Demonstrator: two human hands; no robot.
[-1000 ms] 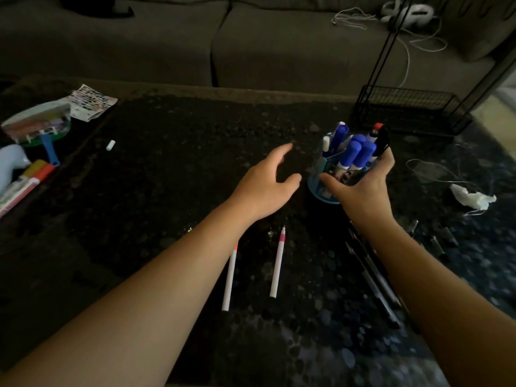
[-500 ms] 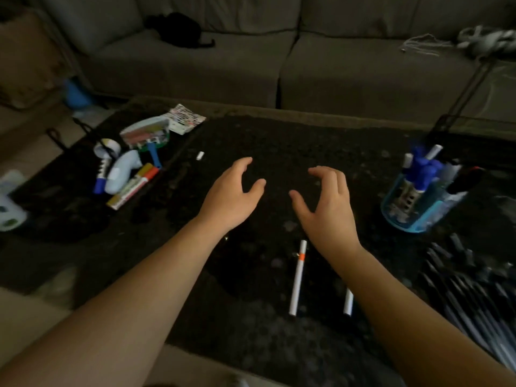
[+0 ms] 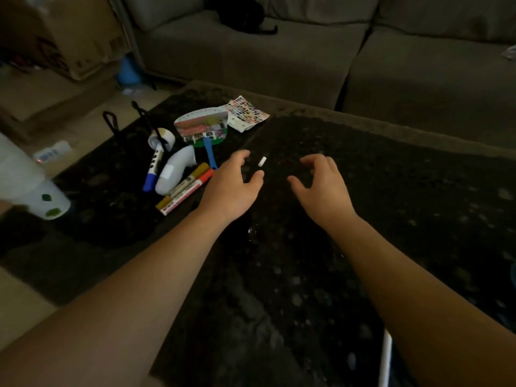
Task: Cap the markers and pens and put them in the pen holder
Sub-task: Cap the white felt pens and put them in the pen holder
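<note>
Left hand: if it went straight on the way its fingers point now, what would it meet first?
Probably the small white cap, just ahead and slightly right of the left hand's fingertips. Missing that, the colourful printed sheet comes next. Its height above the table is unclear.

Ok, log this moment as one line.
left hand: open, empty | right hand: open, empty | small white cap: on dark table between hands, untouched | two markers: lying left of left hand

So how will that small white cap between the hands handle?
The white cap is a short cylinder lying on its side, so a nudge would probably roll it across the table. It looks tiny and smooth: likely very light, and apt to slip from a loose pinch.
</note>
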